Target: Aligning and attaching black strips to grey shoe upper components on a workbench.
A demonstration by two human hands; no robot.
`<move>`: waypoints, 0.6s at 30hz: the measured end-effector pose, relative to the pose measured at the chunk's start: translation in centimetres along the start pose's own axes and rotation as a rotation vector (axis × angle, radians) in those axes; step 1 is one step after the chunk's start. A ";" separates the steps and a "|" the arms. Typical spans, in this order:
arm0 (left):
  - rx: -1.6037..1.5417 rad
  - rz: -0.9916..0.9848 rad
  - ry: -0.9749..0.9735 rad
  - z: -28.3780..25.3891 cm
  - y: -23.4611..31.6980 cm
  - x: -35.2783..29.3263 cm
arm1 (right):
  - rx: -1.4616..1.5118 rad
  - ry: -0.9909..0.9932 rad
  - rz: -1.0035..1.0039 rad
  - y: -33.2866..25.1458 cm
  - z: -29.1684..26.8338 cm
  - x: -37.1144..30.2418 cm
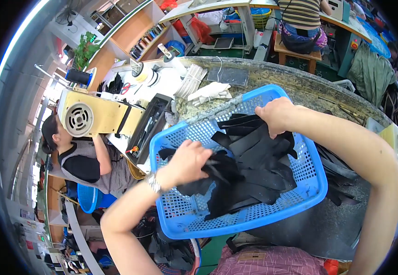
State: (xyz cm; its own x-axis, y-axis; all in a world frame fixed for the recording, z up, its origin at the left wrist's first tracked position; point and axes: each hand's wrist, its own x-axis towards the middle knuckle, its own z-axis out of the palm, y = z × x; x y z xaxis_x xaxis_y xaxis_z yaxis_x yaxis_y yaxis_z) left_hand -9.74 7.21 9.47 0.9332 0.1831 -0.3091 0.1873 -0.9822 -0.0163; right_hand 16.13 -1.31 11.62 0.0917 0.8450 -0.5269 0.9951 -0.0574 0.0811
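Note:
A blue plastic basket [249,225] with perforated walls sits before me, tilted, holding a heap of flat black strips [258,153], perhaps fabric or leather. My right hand [277,117] is at the far right of the heap, its thumb and fingers closed on the strips there. Over the left part of the basket, my left hand [187,164] is curled on a bunch of black strips [224,169]; motion slightly blurs its fingers and that bunch. A silver-toned watch [153,183] is on my left wrist.
A cream sewing machine [100,114] stands left, with a person [89,160] behind it. A long black tray [149,128] and white gloves [209,93] lie beyond the basket. More black strips [336,169] are at right; another person [300,23] sits at the back.

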 end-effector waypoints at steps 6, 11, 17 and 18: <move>0.446 0.114 0.394 1.0 5.8 -5.7 | -0.017 0.004 0.012 0.1 -0.2 0.0; 0.586 0.171 0.609 1.5 5.9 -8.0 | 0.018 0.021 0.030 0.6 0.6 0.1; 0.186 -0.089 0.952 0.9 4.1 -9.9 | 0.182 1.198 -0.110 3.5 4.5 -3.3; 0.109 -0.193 1.060 0.4 4.0 -10.3 | 0.559 1.026 0.005 3.9 4.7 -5.1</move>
State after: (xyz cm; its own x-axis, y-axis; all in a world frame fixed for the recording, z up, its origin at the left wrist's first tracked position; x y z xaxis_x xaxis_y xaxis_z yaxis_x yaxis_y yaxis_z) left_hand -18.78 1.32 12.18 0.6907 0.2274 0.6865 0.3805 -0.9215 -0.0775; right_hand 19.73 -8.36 10.68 0.2764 0.8625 0.4239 0.8965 -0.0725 -0.4371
